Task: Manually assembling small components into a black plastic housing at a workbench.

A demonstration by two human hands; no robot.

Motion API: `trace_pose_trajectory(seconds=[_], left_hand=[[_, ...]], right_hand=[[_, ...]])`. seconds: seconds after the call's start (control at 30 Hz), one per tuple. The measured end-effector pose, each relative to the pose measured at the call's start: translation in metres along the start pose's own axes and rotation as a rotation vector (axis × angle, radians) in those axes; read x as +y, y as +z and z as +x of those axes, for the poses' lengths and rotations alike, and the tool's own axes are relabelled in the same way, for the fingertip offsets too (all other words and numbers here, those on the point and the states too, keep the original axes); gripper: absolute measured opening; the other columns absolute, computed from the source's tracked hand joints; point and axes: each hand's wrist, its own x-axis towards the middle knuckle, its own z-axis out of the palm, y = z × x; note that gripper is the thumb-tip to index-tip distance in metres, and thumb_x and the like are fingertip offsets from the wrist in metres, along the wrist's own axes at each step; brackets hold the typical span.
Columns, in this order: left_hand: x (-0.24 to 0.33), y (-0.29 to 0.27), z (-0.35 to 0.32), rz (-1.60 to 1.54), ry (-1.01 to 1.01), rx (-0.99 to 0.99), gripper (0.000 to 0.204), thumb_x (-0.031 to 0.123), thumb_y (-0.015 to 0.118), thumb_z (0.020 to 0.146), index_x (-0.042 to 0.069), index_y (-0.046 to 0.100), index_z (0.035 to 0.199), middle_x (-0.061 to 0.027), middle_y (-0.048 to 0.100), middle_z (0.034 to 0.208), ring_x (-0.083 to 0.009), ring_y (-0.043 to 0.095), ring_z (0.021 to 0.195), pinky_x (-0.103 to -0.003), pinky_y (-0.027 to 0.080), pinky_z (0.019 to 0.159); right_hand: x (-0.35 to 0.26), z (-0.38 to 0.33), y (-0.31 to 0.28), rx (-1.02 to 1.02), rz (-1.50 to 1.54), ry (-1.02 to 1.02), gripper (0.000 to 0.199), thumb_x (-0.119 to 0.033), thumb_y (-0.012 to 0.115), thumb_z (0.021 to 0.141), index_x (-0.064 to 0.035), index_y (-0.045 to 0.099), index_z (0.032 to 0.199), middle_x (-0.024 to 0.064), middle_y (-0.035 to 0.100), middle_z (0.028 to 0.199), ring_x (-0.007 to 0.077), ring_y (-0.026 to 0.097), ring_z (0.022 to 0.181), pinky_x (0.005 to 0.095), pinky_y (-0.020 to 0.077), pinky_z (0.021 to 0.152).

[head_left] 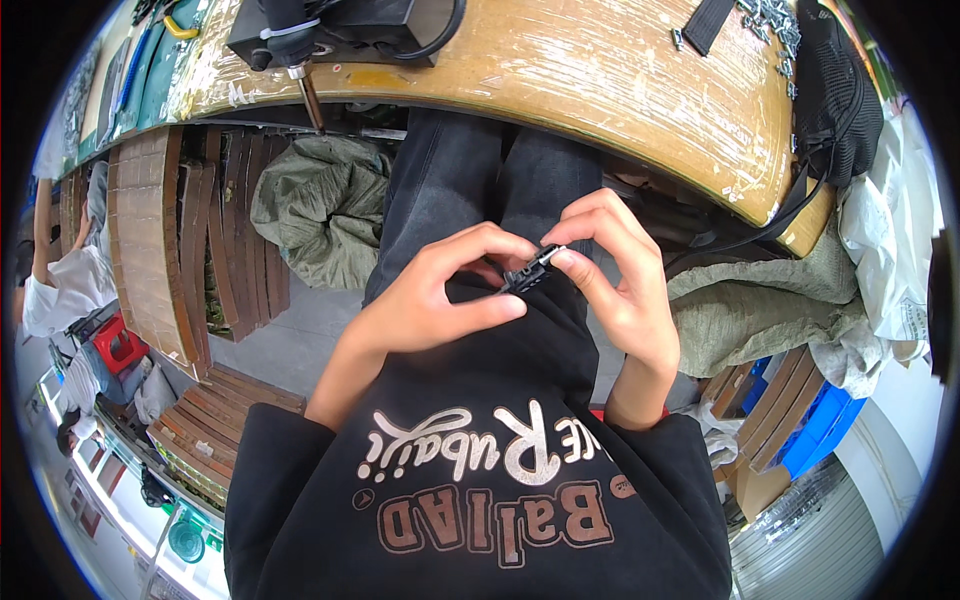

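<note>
Both hands, left hand point(430, 300) and right hand point(615, 275), pinch one small black plastic part point(528, 272) between their fingertips (over the lap), below the wooden tabletop point(600, 70) edge.

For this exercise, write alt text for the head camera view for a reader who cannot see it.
Both hands, left hand and right hand, pinch a small black plastic part above the person's lap. Beyond them stands a worn wooden workbench with a power tool and a black mesh bag.
</note>
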Motion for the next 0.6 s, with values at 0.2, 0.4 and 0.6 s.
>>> trace_pose_trajectory(seconds=[0.2,0.4,0.6], left_hand=[[-0.026,-0.011,-0.007,-0.955,-0.347,-0.301,0.038,0.031,0.057,0.084,-0.002,0.05,0.103,-0.0059,0.057,0.076,-0.0117,0.057,0.056,-0.019,0.047,0.053],[-0.04,-0.016,-0.031,-1.275,-0.328,-0.223,0.036,0.03,0.062,0.074,0.0,0.054,0.091,-0.0013,0.051,0.069,-0.0061,0.053,0.057,-0.018,0.042,0.047],[-0.015,-0.034,-0.031,-0.389,-0.109,0.393,0.014,0.012,0.057,0.082,0.002,0.057,0.091,0.0007,0.055,0.078,-0.0028,0.05,0.067,-0.017,0.039,0.056]], right_hand=[[0.005,0.008,0.018,-0.117,0.204,-0.038,0.011,0.0,0.059,0.076,-0.0005,0.059,0.086,0.0088,0.052,0.086,0.019,0.052,0.081,0.0283,0.0414,0.072],[0.007,0.019,0.051,-0.119,0.319,0.011,0.01,0.0,0.056,0.078,-0.0002,0.06,0.088,0.0078,0.053,0.086,0.0177,0.053,0.082,0.0274,0.0416,0.073],[0.002,0.025,0.073,-0.115,0.53,0.446,0.021,-0.012,0.053,0.087,-0.0015,0.046,0.104,0.0056,0.055,0.079,0.0111,0.057,0.069,0.022,0.0452,0.062]])
